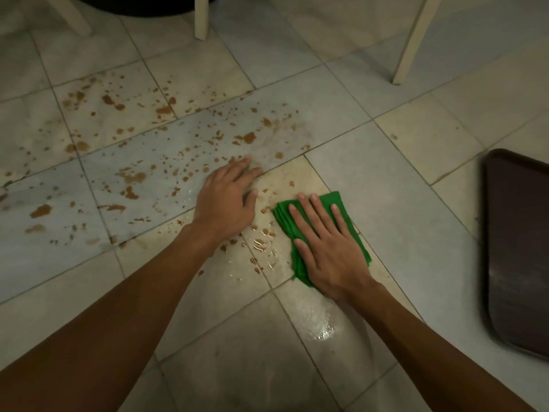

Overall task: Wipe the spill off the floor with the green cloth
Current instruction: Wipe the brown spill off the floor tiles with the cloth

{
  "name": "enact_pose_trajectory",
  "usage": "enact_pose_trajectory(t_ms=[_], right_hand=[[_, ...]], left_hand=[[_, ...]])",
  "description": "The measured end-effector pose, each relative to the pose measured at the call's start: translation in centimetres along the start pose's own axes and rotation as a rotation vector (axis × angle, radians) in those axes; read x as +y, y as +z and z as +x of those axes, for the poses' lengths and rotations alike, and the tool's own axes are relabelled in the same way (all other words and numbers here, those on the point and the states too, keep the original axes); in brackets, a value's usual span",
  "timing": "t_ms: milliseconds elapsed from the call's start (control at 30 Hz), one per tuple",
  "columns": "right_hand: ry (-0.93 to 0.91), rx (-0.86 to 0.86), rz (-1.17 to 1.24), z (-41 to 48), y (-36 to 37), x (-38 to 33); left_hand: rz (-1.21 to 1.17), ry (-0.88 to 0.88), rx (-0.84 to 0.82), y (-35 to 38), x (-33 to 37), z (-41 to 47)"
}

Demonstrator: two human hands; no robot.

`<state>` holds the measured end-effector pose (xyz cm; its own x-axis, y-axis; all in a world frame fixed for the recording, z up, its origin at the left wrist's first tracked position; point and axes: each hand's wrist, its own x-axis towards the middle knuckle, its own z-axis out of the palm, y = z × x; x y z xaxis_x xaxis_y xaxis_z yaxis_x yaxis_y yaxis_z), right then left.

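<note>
R hand [329, 251] fingers flat on folded green cloth [355, 233]; L hand [225, 200] flat on tile floor [386, 179]; brown spill [130, 176] splattered.

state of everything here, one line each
left hand, open, flat on the floor
right hand, open, pressing flat on the green cloth
green cloth, folded, lying on the floor
spill, brown drops scattered across tiles, mostly unwiped
tray, lying flat on the floor

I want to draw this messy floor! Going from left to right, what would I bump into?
Brown spill splashes → left hand flat on the floor → green cloth under the right hand → dark tray.
</note>
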<state>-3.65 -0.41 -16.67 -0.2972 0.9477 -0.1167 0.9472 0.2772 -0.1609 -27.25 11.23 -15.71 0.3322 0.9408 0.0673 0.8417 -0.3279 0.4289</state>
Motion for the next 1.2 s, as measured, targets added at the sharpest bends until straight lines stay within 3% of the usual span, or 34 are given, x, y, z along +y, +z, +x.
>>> enact_pose_trajectory(t_ms=[267,500,767,1067,1200], right_hand=[[0.273,0.069,0.073,5.7,-0.7,0.8],[0.043,0.010,0.019,2.8,-0.4,-0.2],[0.293,0.083,0.056,6.7,-0.7,1.0],[-0.014,0.011,0.022,2.4,-0.2,-0.6],[0.086,0.022,0.026,2.7,-0.6,1.3]], left_hand=[[-0.001,-0.013,0.010,0.3,-0.1,0.3],[0.018,-0.009,-0.006,0.0,0.0,0.2],[0.028,-0.015,-0.016,-0.2,0.0,0.0],[0.045,-0.066,-0.044,-1.1,-0.3,-0.4],[0.078,-0.117,-0.058,-2.1,-1.5,-1.3]])
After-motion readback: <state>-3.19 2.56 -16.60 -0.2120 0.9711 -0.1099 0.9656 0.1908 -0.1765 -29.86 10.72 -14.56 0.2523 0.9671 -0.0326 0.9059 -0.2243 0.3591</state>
